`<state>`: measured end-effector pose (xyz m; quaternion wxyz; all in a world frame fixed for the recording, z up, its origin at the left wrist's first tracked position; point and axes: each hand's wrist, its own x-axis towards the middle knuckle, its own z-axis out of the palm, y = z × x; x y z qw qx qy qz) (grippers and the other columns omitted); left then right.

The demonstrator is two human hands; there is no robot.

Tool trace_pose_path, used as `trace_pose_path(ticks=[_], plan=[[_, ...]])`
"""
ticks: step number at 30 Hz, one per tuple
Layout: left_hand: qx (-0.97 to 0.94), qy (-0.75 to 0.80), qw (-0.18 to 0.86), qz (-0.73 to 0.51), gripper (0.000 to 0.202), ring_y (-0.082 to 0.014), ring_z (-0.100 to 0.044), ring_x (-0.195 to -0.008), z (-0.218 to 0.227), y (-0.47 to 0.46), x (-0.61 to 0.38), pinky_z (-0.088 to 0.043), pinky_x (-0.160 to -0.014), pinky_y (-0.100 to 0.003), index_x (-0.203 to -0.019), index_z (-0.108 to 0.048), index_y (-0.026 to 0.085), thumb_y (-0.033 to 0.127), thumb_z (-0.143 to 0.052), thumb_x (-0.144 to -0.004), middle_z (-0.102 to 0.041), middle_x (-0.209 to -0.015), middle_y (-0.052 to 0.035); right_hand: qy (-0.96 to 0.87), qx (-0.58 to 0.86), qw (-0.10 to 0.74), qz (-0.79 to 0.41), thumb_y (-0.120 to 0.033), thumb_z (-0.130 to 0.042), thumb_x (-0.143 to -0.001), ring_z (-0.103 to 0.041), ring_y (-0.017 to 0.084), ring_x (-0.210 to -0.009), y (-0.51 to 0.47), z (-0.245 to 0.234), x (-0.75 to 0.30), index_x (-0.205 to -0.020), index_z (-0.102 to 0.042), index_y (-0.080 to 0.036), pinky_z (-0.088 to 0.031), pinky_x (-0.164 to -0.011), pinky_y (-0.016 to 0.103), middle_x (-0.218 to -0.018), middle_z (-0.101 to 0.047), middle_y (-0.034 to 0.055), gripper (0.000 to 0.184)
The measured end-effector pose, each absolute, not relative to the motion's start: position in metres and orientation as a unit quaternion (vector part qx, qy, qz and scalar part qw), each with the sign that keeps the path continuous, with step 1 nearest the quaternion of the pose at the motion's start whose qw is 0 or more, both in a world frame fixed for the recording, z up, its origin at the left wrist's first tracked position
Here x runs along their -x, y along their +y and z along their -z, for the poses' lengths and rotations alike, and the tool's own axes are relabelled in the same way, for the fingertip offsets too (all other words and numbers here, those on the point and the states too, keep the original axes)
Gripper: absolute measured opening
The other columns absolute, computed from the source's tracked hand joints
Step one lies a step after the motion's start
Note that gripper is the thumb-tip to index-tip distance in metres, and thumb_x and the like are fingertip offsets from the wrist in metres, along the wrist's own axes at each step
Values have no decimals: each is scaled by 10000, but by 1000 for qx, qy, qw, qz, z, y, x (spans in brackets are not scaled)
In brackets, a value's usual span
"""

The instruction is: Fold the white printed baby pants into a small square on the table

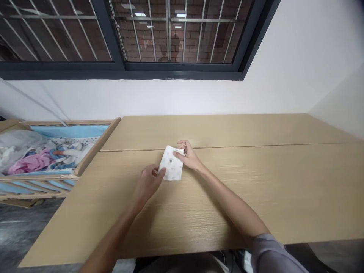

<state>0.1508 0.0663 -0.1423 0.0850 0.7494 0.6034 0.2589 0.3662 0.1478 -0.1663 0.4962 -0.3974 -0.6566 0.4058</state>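
Observation:
A small white folded square (173,167) with a faint print and a dark little figure on its front is held up just above the table. Cloth or paper, I cannot tell which. My left hand (148,180) pinches its lower left edge, thumb in front and fingers curled behind. At the upper right corner, my right hand (191,157) grips it with the thumb across the front and the fingers behind. The fingers behind the square are partly hidden.
The pale wooden table (256,182) has a seam running across it. At the left stands a wooden crib (96,146) with blue lining, holding a pink cloth (32,161), other fabrics and a clear plastic bag (19,142). A barred window (176,38) is set in the white wall behind.

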Motion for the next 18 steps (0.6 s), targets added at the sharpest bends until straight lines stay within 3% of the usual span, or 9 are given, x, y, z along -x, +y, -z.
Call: trace_pose_path(ticks=[4,8,10,13,15,18], plan=[[-685,677,186,-193,303,-171,-628,-639,151,67,-160,-401,-608,-267,-765,-607,205,460,-548,-917,-668,-677,1,-705,438,410,-377,-426,-769,-776,-612,179,-814,170,166,-359,-1197,-501,-232,-480,-733,305,-955,-647,3,535],[-690,686,173,-153,249,-206,-653,-695,165,79,-163,-417,-628,-284,-731,-601,202,395,-597,-889,-696,-730,-47,-746,510,303,-302,-348,-774,-774,-623,199,-914,183,187,-350,-1077,-594,-180,-483,-828,330,-1030,-669,58,390],[-697,685,153,-146,229,-243,-677,-805,164,75,-165,-465,-719,-325,-830,-631,194,393,-561,-919,-727,-847,-88,-746,520,297,-292,-355,-740,-824,-628,223,-997,181,190,-349,-1130,-602,-153,-483,-893,360,-1110,-668,109,392],[-720,668,99,-157,337,-325,-639,-1097,162,54,-174,-473,-930,-443,-1141,-627,156,408,-493,-961,-697,-1164,-181,-793,485,295,-222,-401,-587,-961,-543,273,-1270,164,182,-348,-1335,-550,-153,-395,-1080,455,-1352,-597,171,449],[-757,630,40,-172,486,-370,-545,-1283,169,35,-183,-450,-1020,-502,-1337,-544,129,437,-476,-968,-589,-1383,-229,-857,410,262,-169,-433,-439,-1038,-419,270,-1427,146,175,-347,-1474,-463,-214,-310,-1165,496,-1524,-486,146,489],[-800,581,-27,-149,573,-416,-498,-1353,190,15,-196,-458,-1040,-550,-1386,-535,99,485,-477,-967,-549,-1438,-267,-929,276,195,-154,-447,-310,-1078,-300,220,-1516,122,176,-344,-1567,-359,-267,-249,-1226,456,-1626,-370,73,524]])
